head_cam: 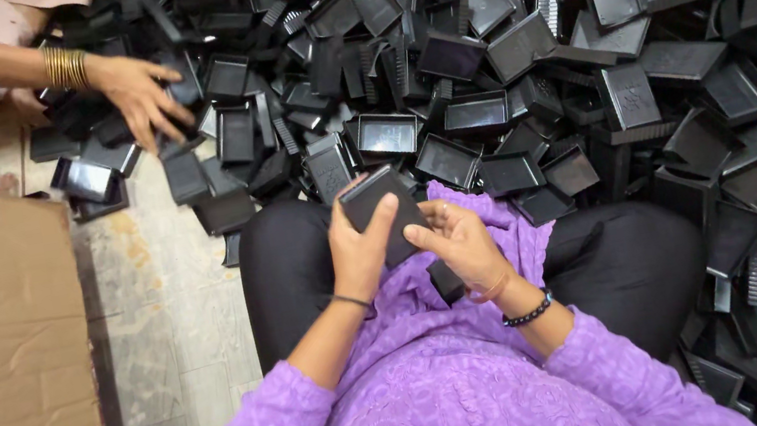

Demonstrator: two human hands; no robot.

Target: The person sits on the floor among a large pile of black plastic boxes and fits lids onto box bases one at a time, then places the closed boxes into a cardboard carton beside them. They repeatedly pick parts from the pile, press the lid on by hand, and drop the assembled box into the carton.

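left hand (359,251) closed round black plastic tray (383,212), over the lap | right hand (459,241) fingers curled on its lower edge | heap of black trays (577,60) on floor ahead | co-worker's hand (139,94) reaching into heap

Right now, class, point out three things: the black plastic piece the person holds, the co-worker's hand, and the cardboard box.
black plastic piece (375,205), head view, on its upper flat face.
co-worker's hand (135,91), head view, on the back of the hand.
cardboard box (1,354), head view, on its brown top panel.
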